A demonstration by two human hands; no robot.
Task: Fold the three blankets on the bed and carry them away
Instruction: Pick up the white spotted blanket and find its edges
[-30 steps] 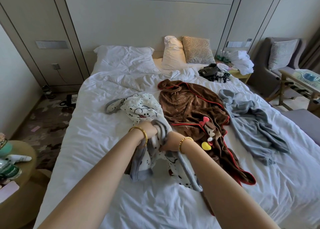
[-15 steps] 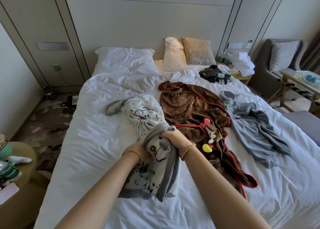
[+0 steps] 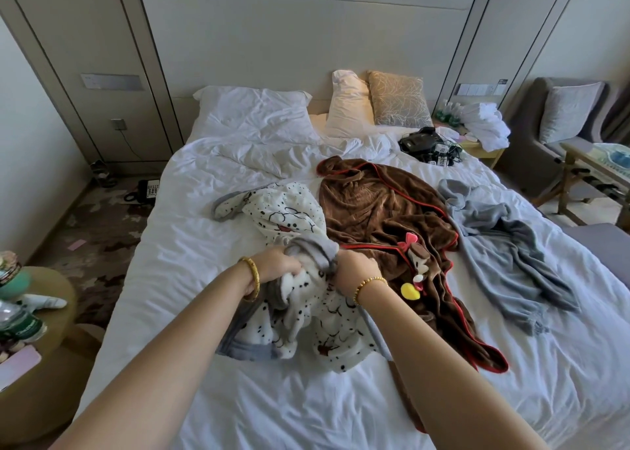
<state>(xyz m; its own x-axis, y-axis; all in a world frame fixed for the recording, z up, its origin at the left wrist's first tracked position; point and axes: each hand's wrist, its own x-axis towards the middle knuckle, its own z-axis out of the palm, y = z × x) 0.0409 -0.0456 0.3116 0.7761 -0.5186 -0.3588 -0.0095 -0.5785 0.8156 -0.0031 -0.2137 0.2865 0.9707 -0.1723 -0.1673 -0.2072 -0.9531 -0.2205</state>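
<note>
Soft daylight from right, wide-angle distortion

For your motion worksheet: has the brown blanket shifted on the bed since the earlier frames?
No. The brown blanket keeps its place beside the grey blanket.

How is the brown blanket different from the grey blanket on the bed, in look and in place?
The brown blanket has a red edge and a cartoon figure sewn on; the grey blanket is plain. The brown one lies mid-bed, touching the spotted blanket; the grey one lies further right. Both are crumpled, unfolded and not held.

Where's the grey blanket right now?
The grey blanket lies crumpled on the bed's right side in the head view, beside the brown blanket.
</note>
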